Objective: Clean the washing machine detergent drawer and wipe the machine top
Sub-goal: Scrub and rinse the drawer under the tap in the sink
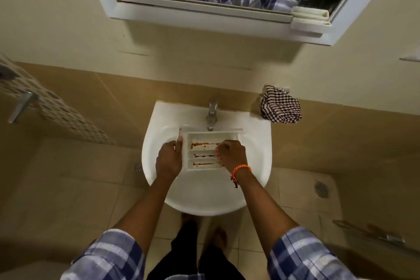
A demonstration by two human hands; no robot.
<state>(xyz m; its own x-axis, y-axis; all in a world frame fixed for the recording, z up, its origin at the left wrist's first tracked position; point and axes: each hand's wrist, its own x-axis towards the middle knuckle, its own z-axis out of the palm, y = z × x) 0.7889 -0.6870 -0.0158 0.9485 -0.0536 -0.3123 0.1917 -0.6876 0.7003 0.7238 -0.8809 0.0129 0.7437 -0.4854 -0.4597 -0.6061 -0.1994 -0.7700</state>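
Left hand (169,158) grips stained drawer (204,143) over sink (159,125).

Beige tiled wall (91,95) behind white ceramic pedestal sink (256,143); white-framed mirror cabinet (204,12) above it; pale tiled floor (79,188) below, round metal drain (321,189) to its right.

both bare forearms reach up from the lower frame to its centre.
left hand (169,158) curled, thumb up, gripping; right hand (231,153) palm down, fingers blurred.
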